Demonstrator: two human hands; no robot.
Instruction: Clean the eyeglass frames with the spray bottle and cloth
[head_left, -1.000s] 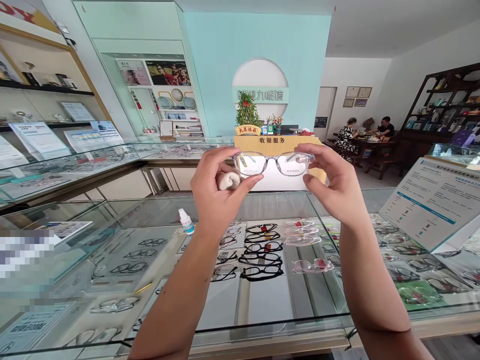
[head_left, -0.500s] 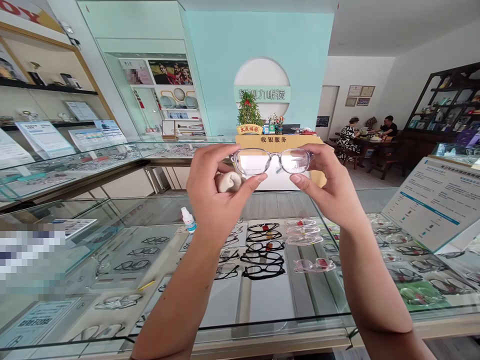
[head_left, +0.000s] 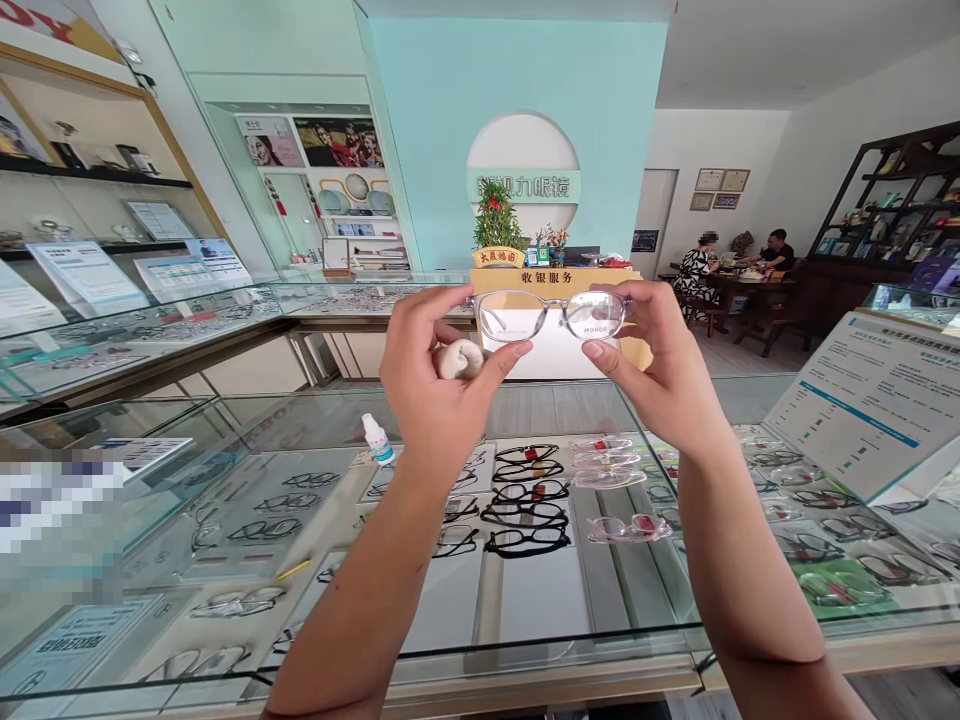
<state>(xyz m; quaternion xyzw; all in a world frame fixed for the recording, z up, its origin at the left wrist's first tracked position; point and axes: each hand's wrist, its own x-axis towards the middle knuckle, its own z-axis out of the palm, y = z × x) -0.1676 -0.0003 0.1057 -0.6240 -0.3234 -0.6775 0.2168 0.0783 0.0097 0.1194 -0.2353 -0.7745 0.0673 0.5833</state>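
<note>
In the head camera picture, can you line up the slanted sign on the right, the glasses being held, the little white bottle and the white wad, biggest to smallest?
1. Slanted sign
2. Held glasses
3. White bottle and white wad: they look too alike to rank, and the wad is partly hidden.

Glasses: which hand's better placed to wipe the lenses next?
Left, probably: the left hand already has a pale wad, apparently cloth, tucked in its grasp while pinching one end of the glasses. The right hand, at the other end, could steady them.
</note>
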